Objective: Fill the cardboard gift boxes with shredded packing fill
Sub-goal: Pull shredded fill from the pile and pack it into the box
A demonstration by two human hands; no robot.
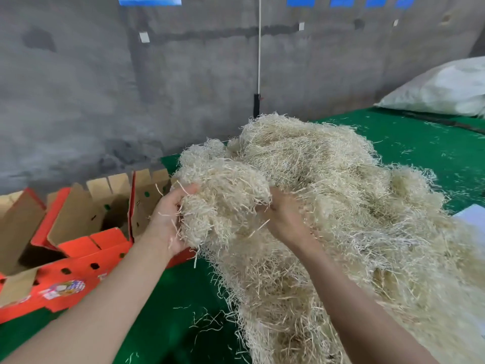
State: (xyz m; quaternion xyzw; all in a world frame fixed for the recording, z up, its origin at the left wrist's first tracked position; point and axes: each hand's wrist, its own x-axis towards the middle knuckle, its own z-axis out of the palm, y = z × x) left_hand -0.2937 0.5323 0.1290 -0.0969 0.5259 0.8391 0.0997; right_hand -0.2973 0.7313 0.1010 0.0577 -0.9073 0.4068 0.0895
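Shredded packing fill (341, 206) lies in a big pale heap on the green desk (420, 143), covering the right half of the frame. We see a clump of it at the centre, where our left grip (170, 219) clasps its left side and our right grip (284, 219) curls into its right side, fingers buried in strands. Open red cardboard gift boxes (78, 248) stand at lower left, just beside the left grip.

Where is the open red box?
In the head view, the red box sits at the left on the green table, beside the left hand holding shredded fill.
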